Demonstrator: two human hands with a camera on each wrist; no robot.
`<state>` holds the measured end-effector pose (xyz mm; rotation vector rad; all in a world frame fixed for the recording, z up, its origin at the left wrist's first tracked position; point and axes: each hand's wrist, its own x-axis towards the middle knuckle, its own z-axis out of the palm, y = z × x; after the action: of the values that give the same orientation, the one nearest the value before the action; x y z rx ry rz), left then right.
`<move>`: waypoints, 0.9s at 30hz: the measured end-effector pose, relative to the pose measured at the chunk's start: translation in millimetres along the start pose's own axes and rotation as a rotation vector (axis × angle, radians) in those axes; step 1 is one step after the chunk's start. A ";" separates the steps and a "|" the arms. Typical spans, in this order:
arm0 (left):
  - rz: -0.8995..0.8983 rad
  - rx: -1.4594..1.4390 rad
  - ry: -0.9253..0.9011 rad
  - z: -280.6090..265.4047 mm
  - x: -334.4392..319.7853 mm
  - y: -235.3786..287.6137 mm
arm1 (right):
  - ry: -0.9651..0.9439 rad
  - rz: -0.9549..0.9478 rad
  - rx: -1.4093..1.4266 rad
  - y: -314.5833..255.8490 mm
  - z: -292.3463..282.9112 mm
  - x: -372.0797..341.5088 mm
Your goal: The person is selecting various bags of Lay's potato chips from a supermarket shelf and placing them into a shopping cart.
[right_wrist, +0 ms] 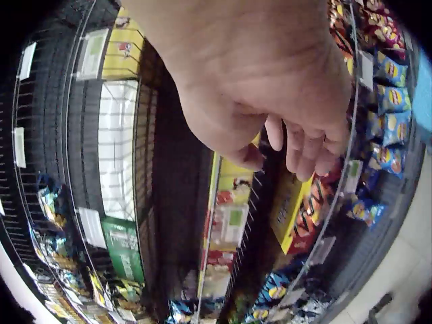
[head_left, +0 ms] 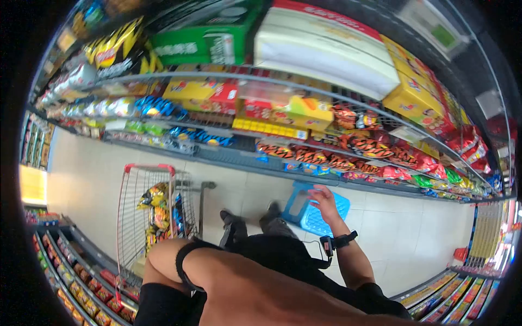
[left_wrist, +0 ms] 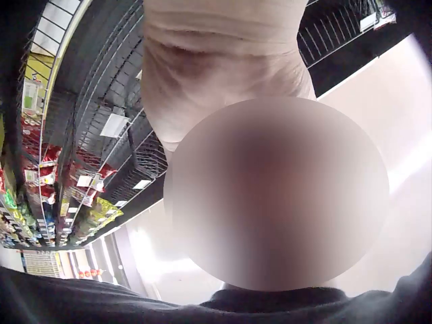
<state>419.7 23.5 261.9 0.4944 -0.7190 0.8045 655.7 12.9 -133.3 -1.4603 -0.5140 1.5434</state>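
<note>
In the head view my right hand [head_left: 324,202] is over a blue plastic stool [head_left: 321,217], with nothing held and its fingers loosely bent. The right wrist view shows that hand [right_wrist: 270,81] in front of shelves, its fingertips overlapping a yellow box [right_wrist: 287,219] and snack bags [right_wrist: 312,219]. My left arm crosses the bottom of the head view, bent up toward the camera. Only the heel of my left hand and wrist [left_wrist: 226,67] show in the left wrist view, above a blurred oval; its fingers are hidden.
A shopping cart [head_left: 173,169] holding snack bags [head_left: 159,214] stands at left. Shelves ahead carry a green carton [head_left: 198,46], a white carton [head_left: 326,51] and orange-black snack bags [head_left: 312,156]. More shelves [head_left: 81,277] stand behind. Tiled floor [head_left: 380,233] lies between.
</note>
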 end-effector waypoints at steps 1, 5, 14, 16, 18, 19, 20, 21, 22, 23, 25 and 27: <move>-0.032 -0.031 0.000 -5.9 10.5 -8.5 | 0.074 -0.121 -0.001 -14.2 -16.3 6.9; -0.638 0.553 -0.398 -94.8 41.5 12.6 | 0.341 -0.472 0.049 -78.5 -74.2 30.1; -0.942 1.380 0.571 -319.8 28.5 -53.3 | 0.787 -0.920 -0.017 -175.4 -141.7 55.9; -0.979 1.562 0.450 -367.0 16.9 -62.6 | 0.758 -0.920 -0.168 -185.1 -143.7 61.4; -0.910 1.502 0.420 -387.8 16.1 -74.1 | 0.728 -0.917 -0.090 -187.7 -145.9 68.9; -0.933 1.472 0.423 -393.6 20.7 -78.2 | 0.692 -0.901 -0.094 -187.1 -148.4 72.5; -0.949 1.442 0.429 -398.7 24.1 -82.3 | 0.652 -0.887 -0.103 -186.1 -150.9 75.1; -0.979 1.402 0.445 -399.6 25.7 -84.5 | 0.578 -0.896 -0.095 -185.2 -149.8 75.8; -0.978 1.404 0.449 -399.8 25.8 -87.5 | 0.574 -0.895 -0.093 -183.6 -147.6 76.6; -0.953 1.364 0.470 -400.3 26.0 -91.0 | 0.541 -0.878 -0.122 -181.2 -144.6 77.0; -0.926 1.326 0.494 -405.1 23.1 -94.5 | 0.488 -0.876 -0.139 -178.7 -140.6 77.5; -0.979 1.351 0.456 -407.3 18.7 -95.3 | 0.500 -0.862 -0.119 -180.9 -133.9 74.2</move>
<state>660.6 236.6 -6.2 1.6344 0.6229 0.3138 849.9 124.7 -56.3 -1.3703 -0.7948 0.4621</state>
